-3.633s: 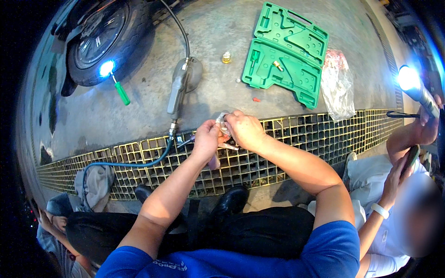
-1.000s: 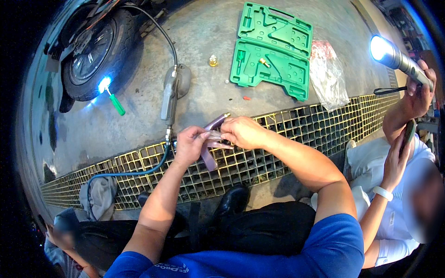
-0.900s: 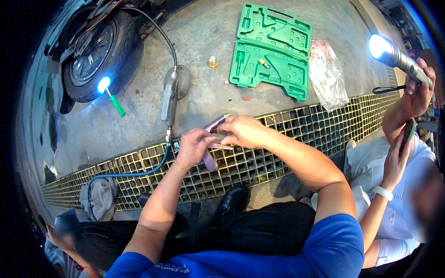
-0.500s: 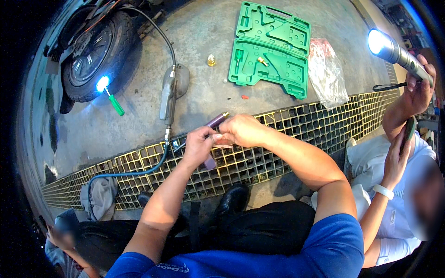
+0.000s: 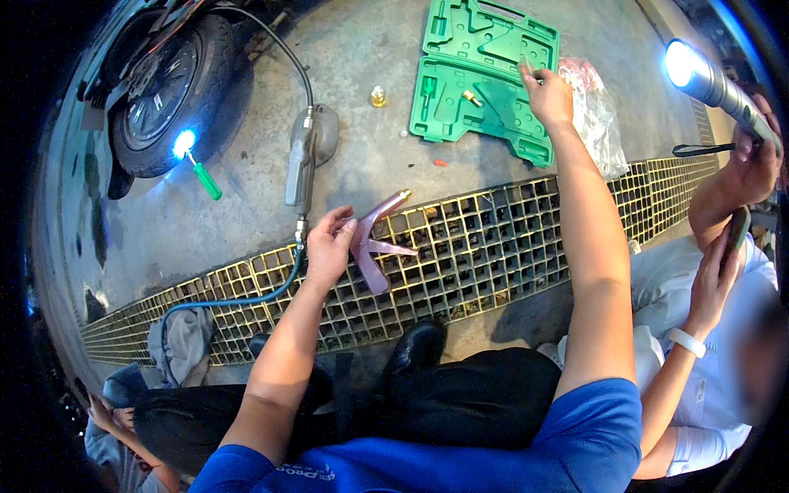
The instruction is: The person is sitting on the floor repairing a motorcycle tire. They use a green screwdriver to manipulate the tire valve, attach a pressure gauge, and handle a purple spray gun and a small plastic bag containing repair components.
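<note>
A single head-worn fisheye camera looked steeply down from above the seated person, near their forearms, facing forward over the metal floor grate (image 5: 493, 255) to the concrete floor (image 5: 370, 156) beyond; edges curved toward the dark rim

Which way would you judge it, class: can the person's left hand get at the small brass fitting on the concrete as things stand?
Probably not yet: the left hand is full, gripping the pink tool. The concrete toward the brass fitting looks open, beside the air gun.
</note>
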Demonstrator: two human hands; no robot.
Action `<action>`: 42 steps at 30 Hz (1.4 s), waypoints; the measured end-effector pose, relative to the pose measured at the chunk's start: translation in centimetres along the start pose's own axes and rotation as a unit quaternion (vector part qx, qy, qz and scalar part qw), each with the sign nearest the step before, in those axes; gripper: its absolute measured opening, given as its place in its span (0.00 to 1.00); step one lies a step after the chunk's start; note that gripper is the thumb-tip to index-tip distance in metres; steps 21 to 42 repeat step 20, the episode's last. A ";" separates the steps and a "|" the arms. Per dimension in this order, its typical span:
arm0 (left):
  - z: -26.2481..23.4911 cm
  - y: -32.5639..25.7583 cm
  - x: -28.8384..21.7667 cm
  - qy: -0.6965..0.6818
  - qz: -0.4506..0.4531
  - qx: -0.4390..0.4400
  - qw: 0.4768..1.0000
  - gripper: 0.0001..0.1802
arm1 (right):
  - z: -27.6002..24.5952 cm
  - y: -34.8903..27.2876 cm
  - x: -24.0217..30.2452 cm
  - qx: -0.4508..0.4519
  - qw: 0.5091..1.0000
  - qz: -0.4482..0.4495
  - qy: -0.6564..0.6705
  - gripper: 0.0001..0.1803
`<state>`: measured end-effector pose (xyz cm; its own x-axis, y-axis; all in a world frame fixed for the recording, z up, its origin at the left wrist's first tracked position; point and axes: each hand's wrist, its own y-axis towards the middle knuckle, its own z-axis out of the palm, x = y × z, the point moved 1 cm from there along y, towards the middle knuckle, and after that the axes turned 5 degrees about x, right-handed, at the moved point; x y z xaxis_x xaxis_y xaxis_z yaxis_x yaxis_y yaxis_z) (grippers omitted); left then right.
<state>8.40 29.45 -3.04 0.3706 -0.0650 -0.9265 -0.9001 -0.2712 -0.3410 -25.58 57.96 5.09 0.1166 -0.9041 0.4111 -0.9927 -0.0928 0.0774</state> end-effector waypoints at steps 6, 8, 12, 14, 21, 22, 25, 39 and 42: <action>-1.1 0.3 2.2 0.092 -0.010 -0.015 0.996 0.16 | 4.8 -3.7 -1.2 0.122 0.962 0.119 0.214 0.16; -0.8 0.1 1.6 0.181 -0.001 -0.029 0.983 0.16 | 6.3 -6.7 -0.4 0.259 0.823 0.227 0.451 0.14; 1.3 0.2 -0.3 0.340 0.097 -0.032 0.935 0.17 | 8.7 -11.0 0.7 0.384 0.664 0.262 0.585 0.14; 2.4 0.7 -1.0 0.402 0.074 0.006 0.913 0.17 | 8.9 -12.6 1.7 0.437 0.636 0.244 0.588 0.13; 4.5 2.3 -0.6 0.532 0.026 0.035 0.846 0.22 | 9.7 -13.5 1.1 0.455 0.701 0.243 0.493 0.16; 4.5 2.3 -0.6 0.532 0.026 0.035 0.846 0.22 | 9.7 -13.5 1.1 0.455 0.701 0.243 0.493 0.16; 4.5 2.3 -0.6 0.532 0.026 0.035 0.846 0.22 | 9.7 -13.5 1.1 0.455 0.701 0.243 0.493 0.16; 4.5 2.3 -0.6 0.532 0.026 0.035 0.846 0.22 | 9.7 -13.5 1.1 0.455 0.701 0.243 0.493 0.16; 4.5 2.3 -0.6 0.532 0.026 0.035 0.846 0.22 | 9.7 -13.5 1.1 0.455 0.701 0.243 0.493 0.16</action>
